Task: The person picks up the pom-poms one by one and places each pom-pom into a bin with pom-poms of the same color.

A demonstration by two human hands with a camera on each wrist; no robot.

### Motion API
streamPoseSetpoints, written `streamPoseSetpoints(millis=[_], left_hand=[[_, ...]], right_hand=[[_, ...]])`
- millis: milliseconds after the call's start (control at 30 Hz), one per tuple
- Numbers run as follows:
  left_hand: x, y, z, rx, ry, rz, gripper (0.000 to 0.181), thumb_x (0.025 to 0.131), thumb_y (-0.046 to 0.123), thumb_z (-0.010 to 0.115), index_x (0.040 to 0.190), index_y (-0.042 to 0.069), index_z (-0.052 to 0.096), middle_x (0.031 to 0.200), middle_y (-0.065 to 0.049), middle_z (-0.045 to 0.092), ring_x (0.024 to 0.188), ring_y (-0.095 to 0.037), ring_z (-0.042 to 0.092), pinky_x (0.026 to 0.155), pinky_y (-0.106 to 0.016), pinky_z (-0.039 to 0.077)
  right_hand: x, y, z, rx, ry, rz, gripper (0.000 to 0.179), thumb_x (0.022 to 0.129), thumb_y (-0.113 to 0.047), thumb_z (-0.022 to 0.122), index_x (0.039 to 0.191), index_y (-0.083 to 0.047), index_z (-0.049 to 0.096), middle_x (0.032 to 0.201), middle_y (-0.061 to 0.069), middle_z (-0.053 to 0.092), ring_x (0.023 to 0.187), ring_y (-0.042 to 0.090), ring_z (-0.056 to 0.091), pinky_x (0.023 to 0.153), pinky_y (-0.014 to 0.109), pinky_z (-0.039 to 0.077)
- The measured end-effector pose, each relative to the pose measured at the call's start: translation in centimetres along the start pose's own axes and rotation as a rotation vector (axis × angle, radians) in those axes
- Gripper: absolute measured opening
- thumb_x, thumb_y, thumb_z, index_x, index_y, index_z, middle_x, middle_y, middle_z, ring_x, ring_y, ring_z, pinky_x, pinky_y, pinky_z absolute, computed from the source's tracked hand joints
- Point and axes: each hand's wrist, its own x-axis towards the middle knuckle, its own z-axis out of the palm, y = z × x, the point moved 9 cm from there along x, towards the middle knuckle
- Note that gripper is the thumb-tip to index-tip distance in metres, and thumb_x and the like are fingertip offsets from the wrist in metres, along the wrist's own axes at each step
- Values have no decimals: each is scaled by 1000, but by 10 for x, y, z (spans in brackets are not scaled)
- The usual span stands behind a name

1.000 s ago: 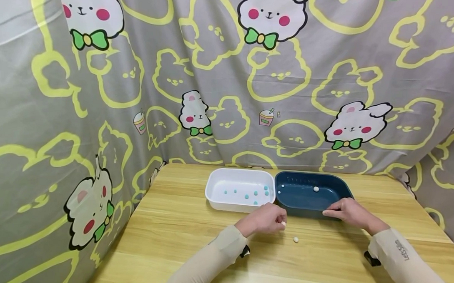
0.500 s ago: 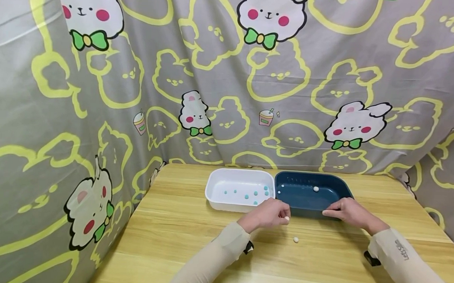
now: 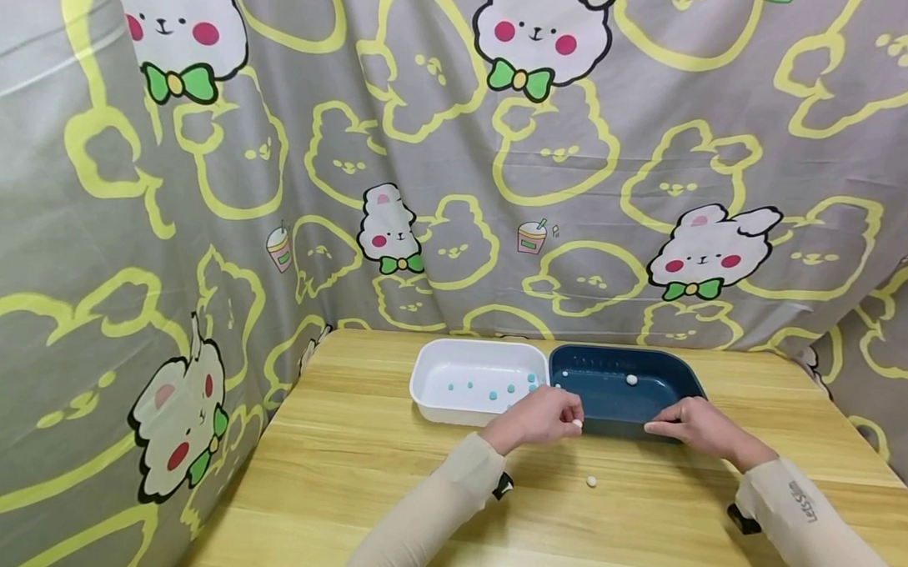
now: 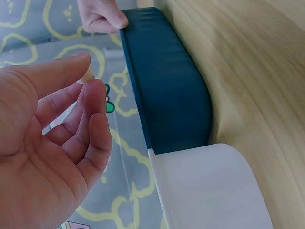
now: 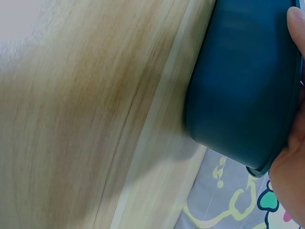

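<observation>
My left hand (image 3: 541,416) pinches a small white ball (image 3: 578,423) between thumb and forefinger, just in front of and above the near rim of the dark blue tub (image 3: 603,403). The left wrist view shows the ball (image 4: 86,76) at the fingertips, with the other fingers loosely curled. At the tub's near right side, my right hand (image 3: 700,426) grips the rim, thumb (image 5: 297,31) on the outside. Inside the tub lie one larger white ball (image 3: 632,380) and a few tiny white ones. Another white ball (image 3: 591,482) rests on the table in front.
A white tub (image 3: 438,414) stands directly left of the blue one, touching it. It holds several small teal pieces (image 3: 493,395), some hidden behind my left hand. Both tubs sit on a wooden table (image 3: 328,463), backed by a patterned grey curtain (image 3: 458,175).
My left hand has moved up and slightly right, carrying the white ball from over the table to the blue tub's near rim. My right hand stays on the rim.
</observation>
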Motion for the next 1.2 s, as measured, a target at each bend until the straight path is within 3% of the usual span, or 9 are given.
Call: streamPoseSetpoints(millis=[433,700,1200], left_hand=[[14,5,-8,-2,25,-11,8,91,23,65,84,22,61,73,15,55,65,0,51,62,-14,40],[24,6,-11,-5,7,-27,7,92,26,64,86,22,61,74,15,56,65,-1,52,60,-15,41],[50,-6,-12,7,0,-84,5,91,25,65,88,21,64,81,13,57,72,0,52,64,-15,41]], right_hand=[[-1,0,0,5,13,-17,20,91,-27,64,85,-14,77,79,-5,71,71,9,66,60,25,50],[-1,-2,-2,1,39,-39,17,90,-27,66,83,-16,77,78,-9,70,69,5,64,59,24,49],[0,-1,-2,-5,34,-29,18,90,-27,65,84,-15,77,79,-6,71,70,9,66,59,24,50]])
